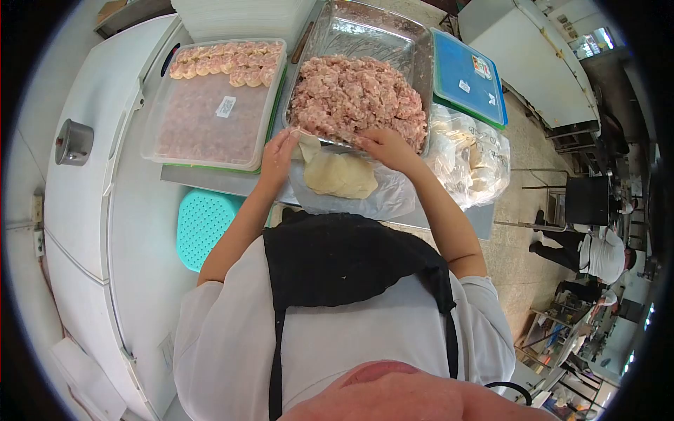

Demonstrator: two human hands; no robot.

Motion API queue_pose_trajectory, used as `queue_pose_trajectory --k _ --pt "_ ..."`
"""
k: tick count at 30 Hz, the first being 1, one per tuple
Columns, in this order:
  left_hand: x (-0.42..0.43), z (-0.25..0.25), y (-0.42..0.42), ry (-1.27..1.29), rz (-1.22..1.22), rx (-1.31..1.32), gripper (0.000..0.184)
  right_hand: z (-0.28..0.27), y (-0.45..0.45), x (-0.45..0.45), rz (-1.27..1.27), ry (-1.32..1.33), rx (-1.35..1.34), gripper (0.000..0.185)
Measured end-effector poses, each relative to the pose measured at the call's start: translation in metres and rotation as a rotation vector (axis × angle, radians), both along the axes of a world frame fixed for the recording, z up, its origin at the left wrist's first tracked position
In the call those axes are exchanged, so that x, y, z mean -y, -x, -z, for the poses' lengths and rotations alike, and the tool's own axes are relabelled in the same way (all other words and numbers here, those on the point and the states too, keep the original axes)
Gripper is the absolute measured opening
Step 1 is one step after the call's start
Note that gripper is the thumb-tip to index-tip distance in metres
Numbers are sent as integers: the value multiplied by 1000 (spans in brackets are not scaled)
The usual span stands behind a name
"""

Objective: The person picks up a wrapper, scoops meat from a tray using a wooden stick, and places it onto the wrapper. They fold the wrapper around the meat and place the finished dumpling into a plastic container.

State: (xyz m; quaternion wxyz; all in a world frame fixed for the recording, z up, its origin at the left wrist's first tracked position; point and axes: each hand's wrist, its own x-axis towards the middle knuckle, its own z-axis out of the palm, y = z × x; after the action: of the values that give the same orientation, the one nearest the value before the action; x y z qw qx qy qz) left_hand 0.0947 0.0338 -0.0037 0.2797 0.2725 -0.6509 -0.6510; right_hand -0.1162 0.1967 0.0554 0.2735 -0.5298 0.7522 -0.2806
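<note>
Apparently, a filling step is underway: a thin wrapper (307,146) is pinched by the left hand (279,153) at the near-left of the minced meat (358,95), touched by the right hand (388,149), fingers bunched, a small portion seemingly being needed.

Left: pale wall (24,105); white appliance-like unit (77,189) standing along it. Turquoise perforated stool top (203,224) just beside the grey bench (210,181). Floor (512,270): beige, speckled, visible to the right. Upper right: large white cabinet (523,52); bright pane (597,42) beyond. Lower right: cluttered shelving (554,326), small bright lights (628,362); fine detail unclear.
</note>
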Motion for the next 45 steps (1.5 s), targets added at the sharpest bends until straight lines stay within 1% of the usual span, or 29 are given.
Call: queue_pose_trajectory --k 3,5,9,11,12,13,14,15,16,17,18,19,20,21,23,25,26,28,29,30,31,33,34,36,37,39,41,43,45 --pt "-1 -9 3 -22 59 -2 31 -33 7 -16 4 0 -106 23" --pt "-3 -10 6 -29 108 -2 31 -48 4 -28 26 -45 -534 26" --pt "-7 2 17 33 216 93 30 -23 -14 -36 34 -142 -583 26" --pt "-5 8 28 68 230 102 29 4 -5 -36 18 36 -390 27" --pt "-2 9 33 -47 207 90 29 10 0 -36 24 38 -392 27" --pt "2 11 37 -162 184 80 29 14 5 -37 32 -7 -150 28" --pt "7 12 44 -160 189 81 29 18 10 -37 40 -51 92 29" --pt "11 6 55 -292 146 -31 28 14 10 -36 45 -50 90 29" --pt "12 -7 65 -426 104 -142 28 5 9 -33 156 -33 258 30" --pt "15 -21 74 -427 110 -143 28 -2 10 -32 268 -15 426 31" --pt "17 -48 82 -436 96 -231 31 -6 14 -31 275 -14 425 31" --pt "19 -63 89 -445 82 -316 34 -9 21 -29 319 115 447 31" --pt "23 -64 99 -446 90 -313 34 -13 25 -27 362 246 467 32" --pt "29 -68 109 -459 79 -374 36 -20 26 -24 369 250 466 32" --pt "31 -71 121 -472 77 -436 38 -35 28 -20 534 335 458 26" --pt "25 -87 128 -639 226 -592 34 -35 28 -14 584 403 433 25" --pt "18 -93 131 -639 233 -590 34 -36 28 -13 563 375 469 25" --pt "2 -111 132 -876 150 -567 40 -29 26 -6 547 350 506 27" --pt "2 -116 133 -876 154 -562 40 -17 22 1 473 454 97 27" --pt "4 -119 133 -968 188 -651 46 -18 15 5 385 539 -309 28" --pt "5 -120 133 -1058 219 -743 53 -22 11 2 386 537 -304 28" --pt "14 -112 134 -1084 143 -681 58 -37 7 -5 268 333 -618 27" --pt "21 -107 135 -1107 75 -617 64 -37 11 -9 265 336 -619 27" --pt "39 -71 143 -1087 27 -610 62 -39 24 -22 160 238 -600 30" --pt "40 -67 144 -1070 -23 -601 60 -43 29 -29 159 238 -602 30" --pt "39 -70 138 -1101 -33 -590 59 -56 37 -41 146 169 -458 30" --pt "42 -65 135 -1132 -49 -583 58 -64 37 -47 155 186 -433 27" --pt "53 -48 137 -1192 7 -705 57 -72 36 -48 240 190 -242 26" --pt "49 -51 134 -1229 41 -714 55 -68 40 -46 293 188 -273 27"
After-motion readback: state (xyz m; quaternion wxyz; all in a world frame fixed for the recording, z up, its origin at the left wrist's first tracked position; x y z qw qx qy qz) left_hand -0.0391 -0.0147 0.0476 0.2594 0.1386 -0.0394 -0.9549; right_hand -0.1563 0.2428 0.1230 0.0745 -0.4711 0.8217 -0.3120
